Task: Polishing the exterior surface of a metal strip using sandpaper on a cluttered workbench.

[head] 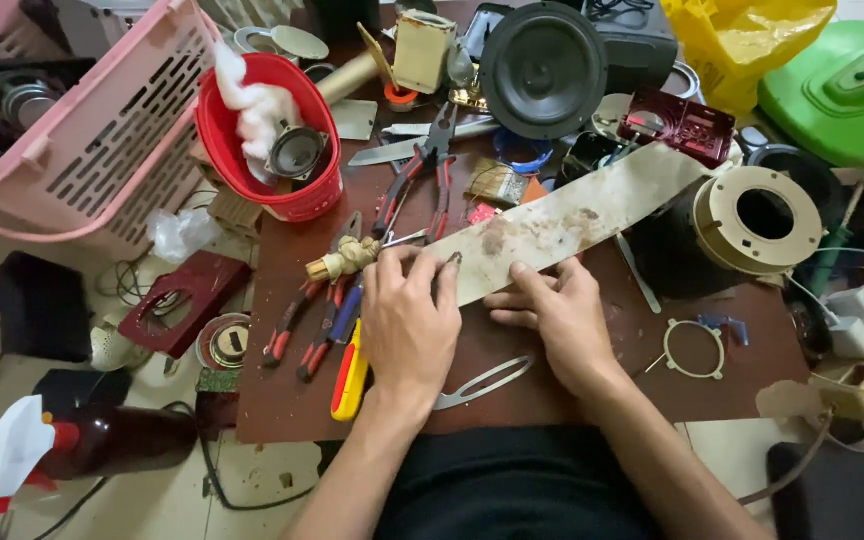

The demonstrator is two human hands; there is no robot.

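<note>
The strip [562, 225] is cream, blotched brown (stained mostly mid-length); the bowl [252, 150] is red; the basket [102, 140] pink. The 2 pliers [417, 185] have red-and-black handles; the bag [742, 35] is yellow.

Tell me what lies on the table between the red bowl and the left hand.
In the head view, red-handled pliers lie between the red bowl and the left hand, with a tan-wrapped tool handle just above the fingers.

Left hand [410, 325], right hand [562, 315] flat on stained strip [562, 225]; pliers [417, 180] beside

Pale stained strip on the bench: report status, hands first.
Left hand and right hand both flat on the stained strip. Nothing gripped. Pliers lie just beyond the left hand; speaker behind.
</note>
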